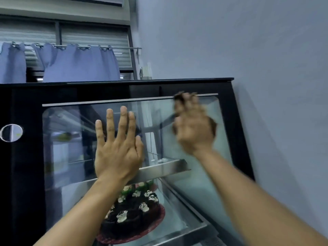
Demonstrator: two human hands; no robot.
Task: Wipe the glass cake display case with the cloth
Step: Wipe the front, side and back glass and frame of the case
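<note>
The right hand (193, 125) is pressing a dark cloth (179, 96), mostly hidden under it, near the top right corner of the case (67, 157) glass. The left hand (117, 148) is lying flat and empty on the middle, where unwiped glass is stretching leftward.

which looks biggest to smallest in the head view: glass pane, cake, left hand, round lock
1. glass pane
2. cake and left hand: look alike, and the hand is nearer the camera, so unranked
3. round lock

Black-framed glass case (229, 110), dark cloth (212, 124) blurred at upper-right pane.
</note>
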